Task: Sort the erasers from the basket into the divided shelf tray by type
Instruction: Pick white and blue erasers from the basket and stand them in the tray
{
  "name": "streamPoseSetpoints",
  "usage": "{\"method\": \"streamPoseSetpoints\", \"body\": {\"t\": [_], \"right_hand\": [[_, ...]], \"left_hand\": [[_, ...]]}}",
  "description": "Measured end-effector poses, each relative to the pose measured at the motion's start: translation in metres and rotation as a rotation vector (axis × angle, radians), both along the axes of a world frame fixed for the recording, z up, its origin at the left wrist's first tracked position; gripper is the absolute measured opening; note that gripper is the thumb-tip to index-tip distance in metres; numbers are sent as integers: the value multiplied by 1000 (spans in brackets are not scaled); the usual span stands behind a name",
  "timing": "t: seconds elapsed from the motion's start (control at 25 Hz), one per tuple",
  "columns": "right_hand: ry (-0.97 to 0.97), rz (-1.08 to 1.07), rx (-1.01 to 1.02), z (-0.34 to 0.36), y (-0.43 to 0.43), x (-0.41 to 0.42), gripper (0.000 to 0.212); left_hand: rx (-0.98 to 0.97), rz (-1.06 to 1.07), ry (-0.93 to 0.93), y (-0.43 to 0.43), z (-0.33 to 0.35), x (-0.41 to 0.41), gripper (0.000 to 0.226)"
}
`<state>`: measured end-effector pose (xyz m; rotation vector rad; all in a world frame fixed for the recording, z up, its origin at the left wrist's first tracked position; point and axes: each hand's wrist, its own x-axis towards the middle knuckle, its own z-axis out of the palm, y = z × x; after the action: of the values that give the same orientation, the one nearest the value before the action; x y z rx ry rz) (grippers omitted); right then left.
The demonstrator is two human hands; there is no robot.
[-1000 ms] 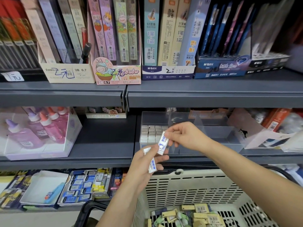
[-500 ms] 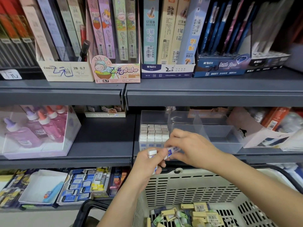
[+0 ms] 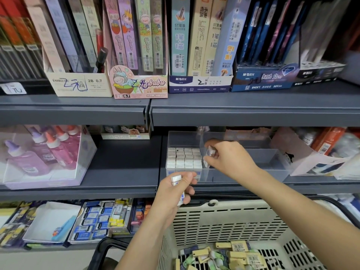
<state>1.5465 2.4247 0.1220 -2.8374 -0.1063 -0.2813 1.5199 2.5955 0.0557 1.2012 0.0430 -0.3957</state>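
A clear divided tray sits on the middle shelf; its left compartment holds several rows of white erasers. My right hand reaches over the tray and pinches a white eraser just right of those rows, at the divider. My left hand hovers in front of the tray's left corner, above the basket rim, gripping white erasers with blue sleeves. The beige basket below holds several mixed erasers, tan, green and dark.
A box of purple and pink glue bottles stands at the left of the middle shelf. Pencil lead boxes line the top shelf. The lower shelf holds boxed erasers. A torn white carton flanks the tray's right side.
My right hand took one eraser from my left hand and moved up and back over the tray. My left hand stayed low with the remaining erasers.
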Motion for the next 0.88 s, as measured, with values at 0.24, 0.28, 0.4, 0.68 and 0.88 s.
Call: {"method": "streamPoseSetpoints", "body": {"t": [0.24, 0.28, 0.4, 0.68, 0.88], "right_hand": [[69, 80, -69, 0, 4, 7, 29], [97, 91, -72, -1, 4, 7, 27], [180, 73, -60, -2, 2, 9, 22], [259, -10, -27, 4, 5, 30, 21], [281, -29, 80, -2, 8, 34, 21]], "left_hand": [[-80, 29, 100, -1, 6, 3, 22], [-130, 32, 120, 0, 7, 3, 26], [-186, 28, 104, 1, 10, 3, 31], [-187, 23, 75, 2, 9, 2, 32], [-184, 27, 72, 1, 10, 2, 31]]}}
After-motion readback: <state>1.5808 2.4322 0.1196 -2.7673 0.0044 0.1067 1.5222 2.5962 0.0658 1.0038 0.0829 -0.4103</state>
